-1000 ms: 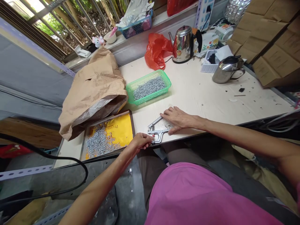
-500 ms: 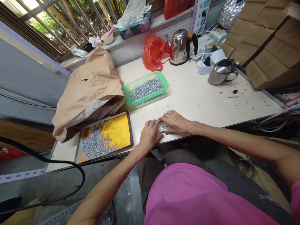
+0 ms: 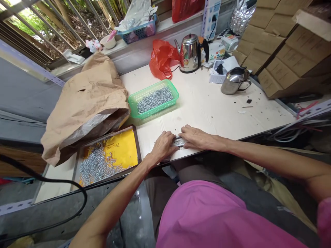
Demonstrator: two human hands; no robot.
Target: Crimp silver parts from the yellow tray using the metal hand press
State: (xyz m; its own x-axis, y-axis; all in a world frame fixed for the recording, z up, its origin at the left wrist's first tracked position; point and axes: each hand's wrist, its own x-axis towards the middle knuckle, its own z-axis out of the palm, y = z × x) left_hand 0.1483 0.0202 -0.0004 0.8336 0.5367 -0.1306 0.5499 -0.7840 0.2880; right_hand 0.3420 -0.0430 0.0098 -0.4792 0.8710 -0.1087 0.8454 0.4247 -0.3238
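Left hand [image 3: 163,147] and right hand [image 3: 197,137] each had a curled grip on metal tool [image 3: 178,142] near front edge of surface [image 3: 199,112]

The green rectangular plastic basket [image 3: 157,109] sits at mid-frame on the white flat table [image 3: 196,110]; small silvery metal cylinders [image 3: 155,100] lie in it. Left of the basket rests the brown crumpled paper bag [image 3: 88,93]. In front of the bag, at lower left, the brown-rimmed rectangular tray [image 3: 138,146] holds more cylinders. At upper centre, behind the basket, stands the silver metal kettle [image 3: 189,55]. The grey metal tool [image 3: 178,142] shows between left hand [image 3: 164,146] and right hand [image 3: 196,137], near the table's front edge.
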